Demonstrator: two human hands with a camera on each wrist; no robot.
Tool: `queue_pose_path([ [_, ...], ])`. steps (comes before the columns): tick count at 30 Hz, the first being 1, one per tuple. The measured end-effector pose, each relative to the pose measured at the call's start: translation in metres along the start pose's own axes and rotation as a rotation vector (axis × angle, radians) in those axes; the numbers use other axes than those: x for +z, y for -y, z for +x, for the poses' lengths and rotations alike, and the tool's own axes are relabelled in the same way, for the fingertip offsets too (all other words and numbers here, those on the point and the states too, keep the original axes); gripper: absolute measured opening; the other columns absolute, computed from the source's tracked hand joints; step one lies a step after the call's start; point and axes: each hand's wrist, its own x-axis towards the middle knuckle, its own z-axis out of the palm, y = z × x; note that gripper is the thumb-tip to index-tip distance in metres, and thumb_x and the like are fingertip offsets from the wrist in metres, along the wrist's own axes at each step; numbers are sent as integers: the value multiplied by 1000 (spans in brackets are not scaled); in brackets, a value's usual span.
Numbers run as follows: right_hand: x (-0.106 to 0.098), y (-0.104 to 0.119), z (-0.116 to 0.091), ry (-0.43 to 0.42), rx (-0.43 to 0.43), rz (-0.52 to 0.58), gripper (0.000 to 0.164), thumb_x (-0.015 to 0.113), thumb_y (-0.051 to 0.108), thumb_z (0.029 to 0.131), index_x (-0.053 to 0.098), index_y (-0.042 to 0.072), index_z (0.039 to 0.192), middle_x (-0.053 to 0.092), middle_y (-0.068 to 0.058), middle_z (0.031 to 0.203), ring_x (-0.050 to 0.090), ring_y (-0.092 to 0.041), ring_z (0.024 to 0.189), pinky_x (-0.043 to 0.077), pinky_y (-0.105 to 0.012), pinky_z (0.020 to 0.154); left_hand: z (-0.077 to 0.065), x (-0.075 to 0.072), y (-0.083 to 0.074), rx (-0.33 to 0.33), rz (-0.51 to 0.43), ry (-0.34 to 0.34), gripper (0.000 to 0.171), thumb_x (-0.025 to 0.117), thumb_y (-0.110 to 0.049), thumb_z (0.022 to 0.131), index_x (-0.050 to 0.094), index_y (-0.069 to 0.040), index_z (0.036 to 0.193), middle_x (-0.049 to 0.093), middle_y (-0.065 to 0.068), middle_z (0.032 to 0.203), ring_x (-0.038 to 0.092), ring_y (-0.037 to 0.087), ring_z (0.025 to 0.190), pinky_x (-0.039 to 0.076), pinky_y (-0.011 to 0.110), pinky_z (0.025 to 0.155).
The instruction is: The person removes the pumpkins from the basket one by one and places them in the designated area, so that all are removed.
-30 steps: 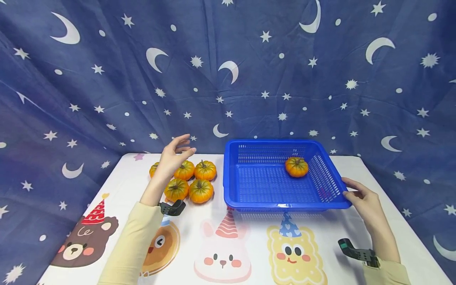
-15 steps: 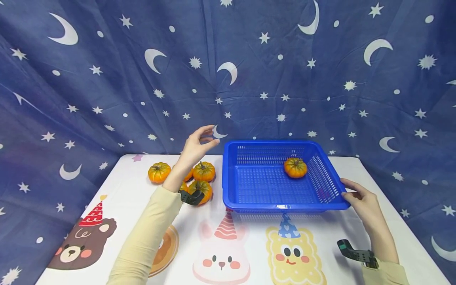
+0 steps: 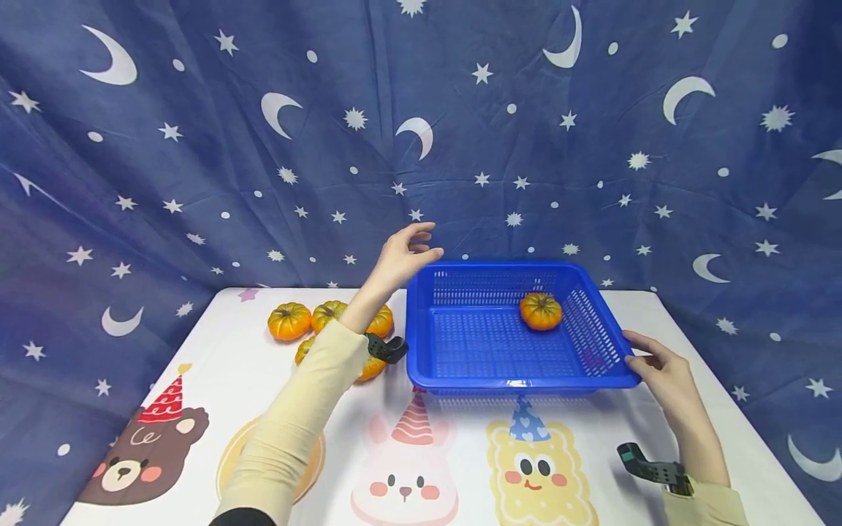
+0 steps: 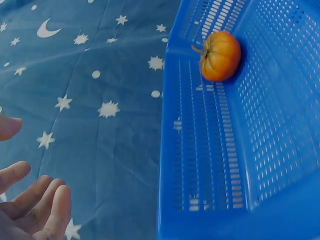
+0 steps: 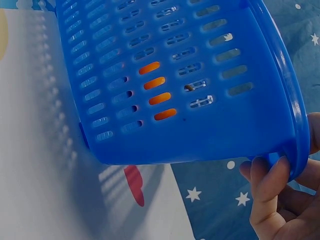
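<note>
A blue plastic basket [image 3: 513,383] stands on the table with one small orange-green pumpkin [image 3: 541,312] inside, near its right wall. My left hand [image 3: 404,261] is raised at the basket's back left corner, its fingers loosely bent and nothing between them. In the left wrist view, that hand's fingertips [image 4: 60,200] are apart from the basket wall. My right hand [image 3: 667,376] grips the rim at the basket's right side; the right wrist view shows its fingers [image 5: 270,180] curled under the rim. Left of the basket lie several more pumpkins [image 3: 289,321], some partly hidden behind my left forearm.
The white tablecloth [image 3: 460,424] carries printed cartoon figures, including a bear [image 3: 141,456] and a rabbit. Behind the table hangs a dark blue curtain [image 3: 460,146] with moons and stars. Each wrist wears a black camera band.
My left hand has moved right and slightly up, from over the loose pumpkins to the basket's back left corner, empty throughout. My right hand keeps its grip on the rim.
</note>
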Motion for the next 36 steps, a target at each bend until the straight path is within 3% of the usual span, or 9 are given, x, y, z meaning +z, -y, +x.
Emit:
queue_pose_path([
  [9,0,-1,-1,-7,-3,-18,47,51,19,96,48,0,139,59,-5,112,50,14,79,44,-8,66,19,31,-18,20,39,97,54,65,-25,90,48,-17,140,54,13,138,57,29,123,49,43,100],
  [17,-2,-3,0,-3,-24,3,46,51,19,96,48,0,138,52,20,101,52,12,79,44,-8,67,33,58,-27,39,66,148,52,64,-26,91,49,-15,140,56,13,136,57,29,123,50,42,99],
  [21,-2,-2,0,-10,-29,10,46,51,18,96,49,0,137,50,25,97,52,12,79,45,-9,67,39,72,-30,37,80,175,52,65,-27,91,50,-15,139,56,13,136,58,28,122,50,41,98],
  [23,-1,-2,0,-14,-30,6,45,51,17,95,50,0,137,54,21,98,52,12,78,45,-9,66,42,79,-30,27,75,184,52,65,-28,90,50,-16,139,56,13,135,58,28,121,51,40,97],
  [26,0,-1,1,-11,-26,-1,45,51,17,96,49,0,138,62,0,108,52,12,79,45,-10,66,46,90,-31,12,72,184,51,66,-28,90,51,-17,138,57,12,134,58,26,119,51,40,94],
  [30,1,0,0,-5,-16,-4,46,50,16,96,48,-1,138,58,-25,122,50,13,79,45,-10,66,53,104,-28,9,75,171,50,67,-28,89,54,-15,135,59,14,131,58,27,118,50,42,95],
  [36,1,-1,-1,-12,-6,-12,45,51,15,96,49,-1,138,59,-24,118,52,11,78,44,-11,66,59,130,-20,-7,58,189,49,67,-26,89,55,-12,134,60,16,130,58,30,115,50,42,94],
])
